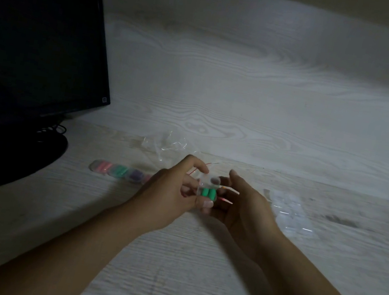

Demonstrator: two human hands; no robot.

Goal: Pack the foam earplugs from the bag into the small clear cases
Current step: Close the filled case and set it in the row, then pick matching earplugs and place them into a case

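Green foam earplugs (208, 193), a pair lying side by side, sit inside a small clear plastic case (207, 188) held up over the pale wood-grain desk (169, 259) between both hands. The left hand (173, 192) pinches the case, thumb at its near edge and fingers curled round its far side; the right hand (242, 207) cups it from the other side with loosely bent fingers, though whether it grips the case or only steadies it I cannot tell, and the lid is too blurred to say if it is snapped down. To the left, just beside the left hand, lies a row of filled clear cases (119, 172) holding pink, green and purple plugs, so by my count at least three are done and this looks like the next. Behind the hands lies a crumpled clear plastic bag (170, 144), apparently emptied or nearly so. At right a heap of clear plastic pieces (290, 212), probably spare cases or more wrapping, suggests work remains. A black LG monitor (40, 31) stands on the left.
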